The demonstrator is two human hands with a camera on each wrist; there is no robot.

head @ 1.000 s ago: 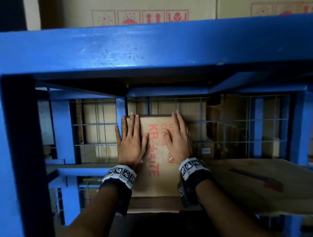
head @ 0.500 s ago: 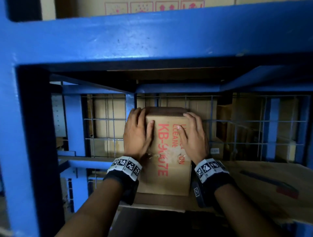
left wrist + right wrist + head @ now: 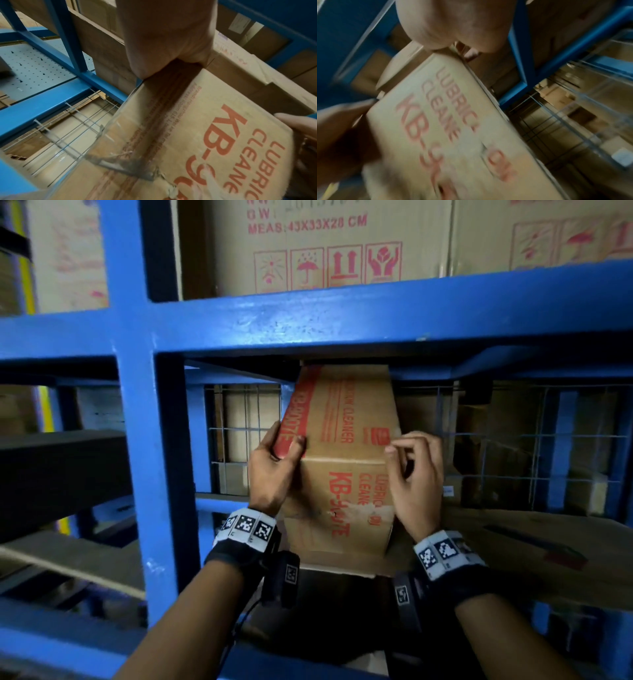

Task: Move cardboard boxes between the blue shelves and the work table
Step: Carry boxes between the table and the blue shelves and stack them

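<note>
Box (image 3: 346,474) sits centre frame in the head view, inside the blue shelf (image 3: 308,326), tipped so one face runs up under the shelf beam and a second face slopes toward the camera. Red print reads "KB-" and "CLEANER". Its lower edge rests on flat cardboard lining the shelf.

Left hand (image 3: 274,470) grips the box's left edge at centre frame: thumb on the front face, fingers wrapped behind the red-printed side. Left wrist view shows the thumb pressed on the box corner.

Right hand (image 3: 416,477) is at the box's right edge, fingers (image 3: 407,445) curled over the corner at mid-height. Whether they pinch the card or only rest against it I cannot tell; the right wrist view is blurred.

Both wrists carry bands with black-and-white markers.

Big carton (image 3: 329,244) with handling symbols stands on the level above, upper centre. Wire mesh (image 3: 534,440) backs the shelf, right of centre, more cartons behind it.
</note>
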